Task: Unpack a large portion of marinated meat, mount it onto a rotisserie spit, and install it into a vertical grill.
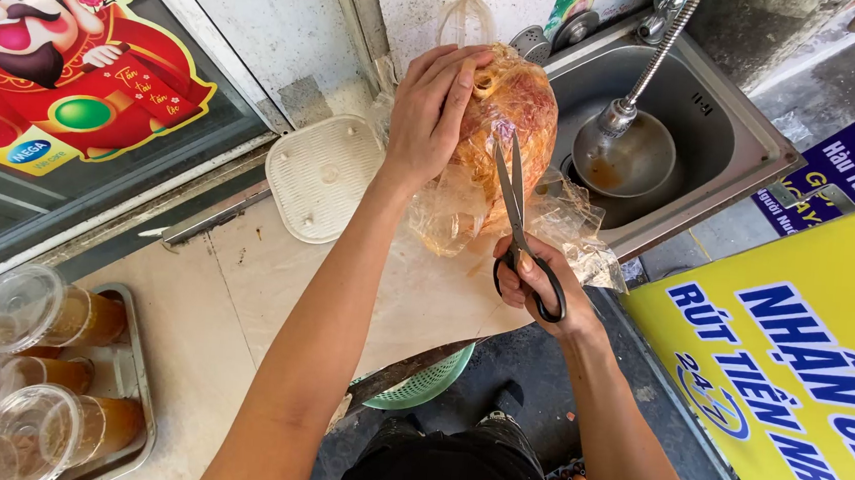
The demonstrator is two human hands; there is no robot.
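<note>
- Gripping the top of a clear plastic bag (499, 145) of orange-brown food: left hand (435, 110), fingers curled over the knotted end, holding it upright on the pale counter (244, 287) beside the steel sink (745, 142).
- Closed around the handles of black scissors (521, 226): right hand (535, 283), blades slightly parted, pointing up against the bag's side.
- Lying just left of the bag: white square lid (322, 177).
- Stacked on a metal tray (133, 370) at lower left: lidded plastic cups (51, 319) of amber liquid.
</note>
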